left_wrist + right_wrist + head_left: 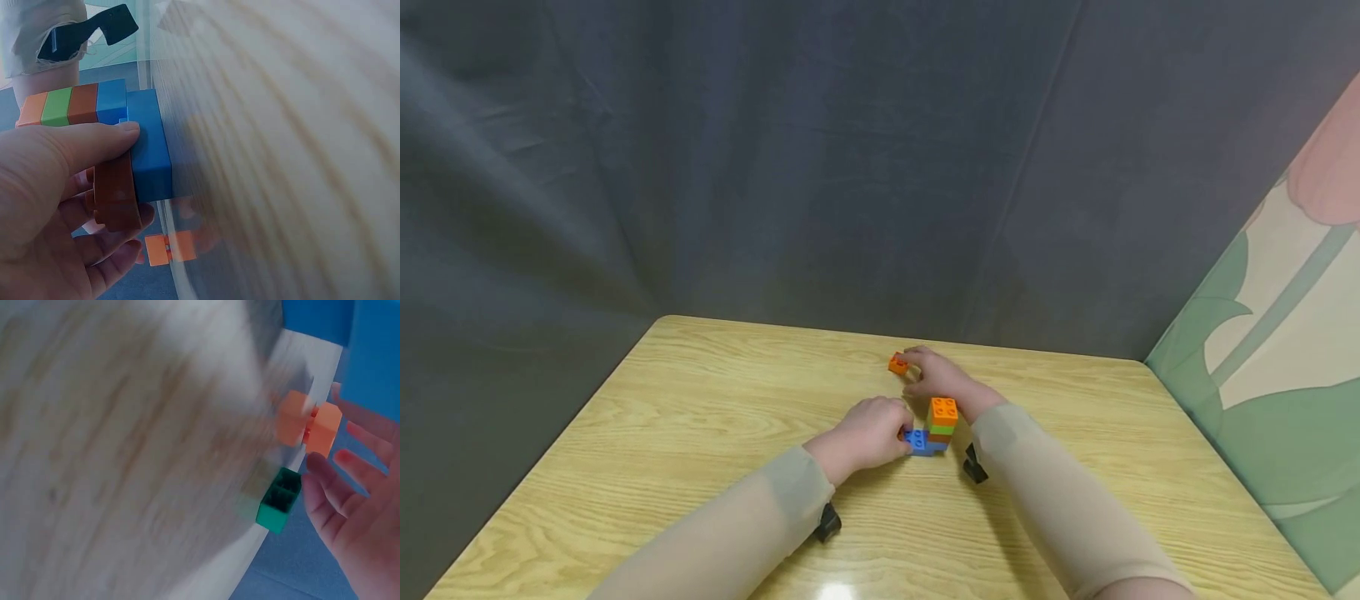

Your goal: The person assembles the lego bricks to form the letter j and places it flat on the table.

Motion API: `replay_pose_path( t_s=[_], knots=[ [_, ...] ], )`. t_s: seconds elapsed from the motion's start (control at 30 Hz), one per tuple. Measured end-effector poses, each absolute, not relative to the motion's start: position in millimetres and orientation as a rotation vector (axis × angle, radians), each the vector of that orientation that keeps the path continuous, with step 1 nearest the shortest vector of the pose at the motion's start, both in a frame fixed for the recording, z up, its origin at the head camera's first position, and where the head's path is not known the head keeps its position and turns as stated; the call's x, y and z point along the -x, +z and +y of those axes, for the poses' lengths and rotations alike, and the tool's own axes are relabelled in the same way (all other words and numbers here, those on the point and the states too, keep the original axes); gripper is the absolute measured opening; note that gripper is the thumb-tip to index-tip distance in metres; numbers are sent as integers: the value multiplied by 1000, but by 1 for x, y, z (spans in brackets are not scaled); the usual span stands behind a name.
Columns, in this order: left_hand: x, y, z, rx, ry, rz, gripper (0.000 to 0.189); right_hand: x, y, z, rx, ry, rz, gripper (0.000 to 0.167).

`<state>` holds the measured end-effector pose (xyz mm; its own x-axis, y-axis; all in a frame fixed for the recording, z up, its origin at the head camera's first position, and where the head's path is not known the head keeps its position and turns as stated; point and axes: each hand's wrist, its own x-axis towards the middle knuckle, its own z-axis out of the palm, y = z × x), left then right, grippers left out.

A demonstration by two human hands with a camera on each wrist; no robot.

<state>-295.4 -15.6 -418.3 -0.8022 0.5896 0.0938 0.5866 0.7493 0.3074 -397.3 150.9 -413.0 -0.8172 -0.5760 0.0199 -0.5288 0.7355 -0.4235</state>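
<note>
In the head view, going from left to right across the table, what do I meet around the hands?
Left hand → small orange brick → blue base brick → stacked tower with the orange top. The right hand overlaps the stack, so it is left out.

Right hand, fingers loosely spread, fingertips touching a small orange plastic building brick. Small green plastic building brick, hollow underside showing, just beside the fingers. Light wood-grain tabletop, blurred. Blue plastic block at upper right.
</note>
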Motion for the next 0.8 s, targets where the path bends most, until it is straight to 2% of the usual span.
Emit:
replay_pose_path(
  t_s=[0.13,0.33,0.43,0.6,0.8],
  knots=[
    [296,-418,-15,-998,520,2934,14,397,-413,151,971,-612,2815,52],
    [295,-415,-16,-989,510,2936,15,398,-412,151,920,-664,2885,18],
    [294,-414,-17,-982,504,2934,15,397,-411,150,857,-648,2902,21],
    [294,-415,-17,-976,502,2933,12,394,-412,148,796,-575,2879,39],
    [294,-416,-17,-986,513,2934,13,395,-414,148,811,-481,2859,24]
  ],
)
